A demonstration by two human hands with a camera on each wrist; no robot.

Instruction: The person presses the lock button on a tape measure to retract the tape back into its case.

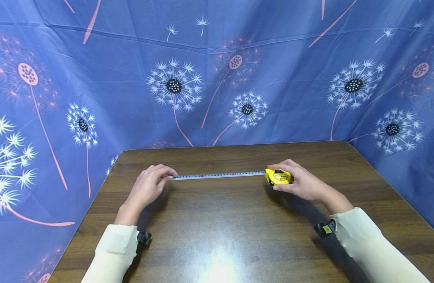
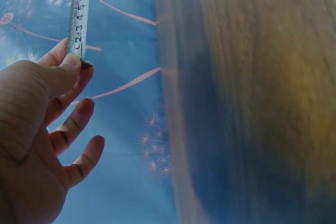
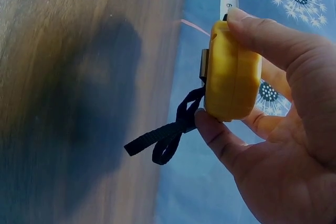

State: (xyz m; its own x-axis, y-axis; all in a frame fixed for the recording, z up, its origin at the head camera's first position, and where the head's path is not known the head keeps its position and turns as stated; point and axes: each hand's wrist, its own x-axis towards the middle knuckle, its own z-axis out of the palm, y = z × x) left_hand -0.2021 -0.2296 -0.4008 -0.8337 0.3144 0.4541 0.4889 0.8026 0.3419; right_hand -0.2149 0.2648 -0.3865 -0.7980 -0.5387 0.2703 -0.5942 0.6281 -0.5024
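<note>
A yellow tape measure (image 1: 280, 177) is held in my right hand (image 1: 301, 181), thumb and fingers around its case. Its white blade (image 1: 218, 175) stretches leftward, nearly straight, above the table. At the far end my left hand (image 1: 149, 184) pinches the blade tip between thumb and index finger, its other fingers apart and loosely bent. In the left wrist view the black numbers on the blade (image 2: 80, 19) run up from my fingertips. The right wrist view has the case (image 3: 233, 72) from its back edge, with a black wrist strap (image 3: 178, 127) and a metal clip on it.
Below the hands lies a brown wood-grain table (image 1: 209, 220) with rounded far corners. A blue cloth (image 1: 291, 98) printed with dandelions hangs behind it and on both sides. Each wrist carries a small black camera (image 1: 144, 237).
</note>
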